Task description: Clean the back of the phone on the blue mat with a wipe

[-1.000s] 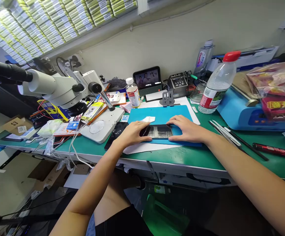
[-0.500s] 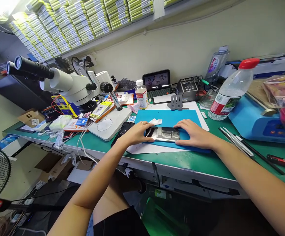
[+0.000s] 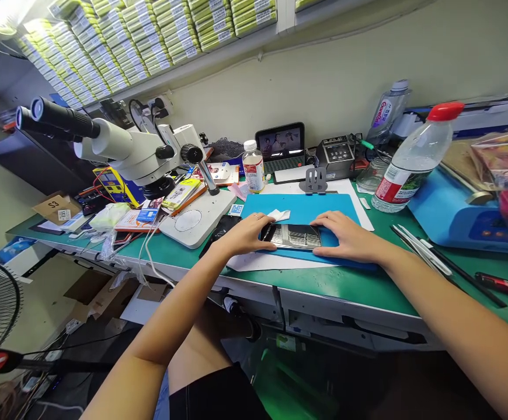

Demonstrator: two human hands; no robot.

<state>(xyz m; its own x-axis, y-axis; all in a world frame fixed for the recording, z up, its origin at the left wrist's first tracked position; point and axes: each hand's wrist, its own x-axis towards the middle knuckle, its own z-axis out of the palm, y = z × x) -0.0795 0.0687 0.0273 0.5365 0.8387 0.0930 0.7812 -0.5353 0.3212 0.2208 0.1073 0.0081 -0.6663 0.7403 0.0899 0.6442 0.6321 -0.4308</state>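
A phone-sized glossy black screen lies lengthwise between my hands, its surface mirroring the shelf above. Around its left end, my left hand is closed, thumb at the near edge and fingers at the far edge. My right hand grips the opposite end in the same way. Underneath is a blue mat, with a white sheet showing below it. A crumpled white wipe rests on the mat just beyond the screen, close to my left fingers.
Left of the mat stands a microscope on a pale base. A small bottle, a propped display and a dark control box line the back. To the right are a red-capped bottle, a blue machine and tweezers.
The near edge of the screen has tipped slightly, and the reflection on it has shifted. Both hands keep their hold, and the view has moved a little.
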